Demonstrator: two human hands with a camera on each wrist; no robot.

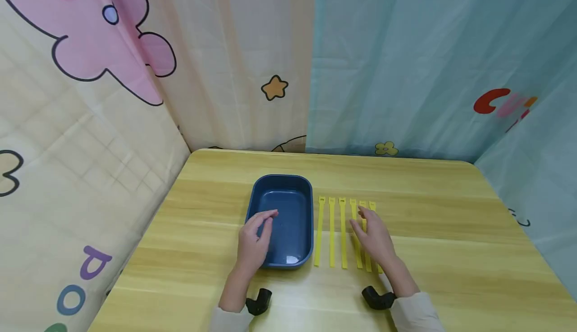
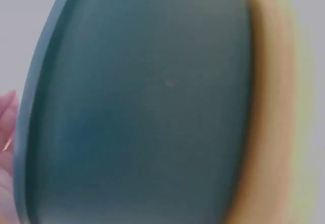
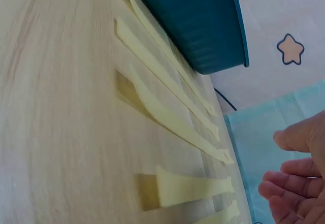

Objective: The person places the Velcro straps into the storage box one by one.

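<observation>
A dark blue rectangular tub (image 1: 311,222) stands on the table. Just right of it, several yellow cable ties (image 1: 332,237) lie side by side, slotted heads toward the far edge. My left hand (image 1: 253,244) hovers over the tub's left side, fingers loosely bent with nothing between them. In the left wrist view the tub's outer wall (image 2: 142,102) fills most of the picture. Above the rightmost ties is my right hand (image 1: 377,237), thumb and fingers apart and holding nothing. The right wrist view shows that hand (image 3: 299,178) raised off the ties (image 3: 172,120).
The wood-grain table (image 1: 451,232) extends to both sides of the tub and ties. Printed curtains (image 1: 234,61) hang behind it and at the sides. A black wrist mount (image 1: 259,302) sits at the left wrist, another mount (image 1: 377,299) at the right.
</observation>
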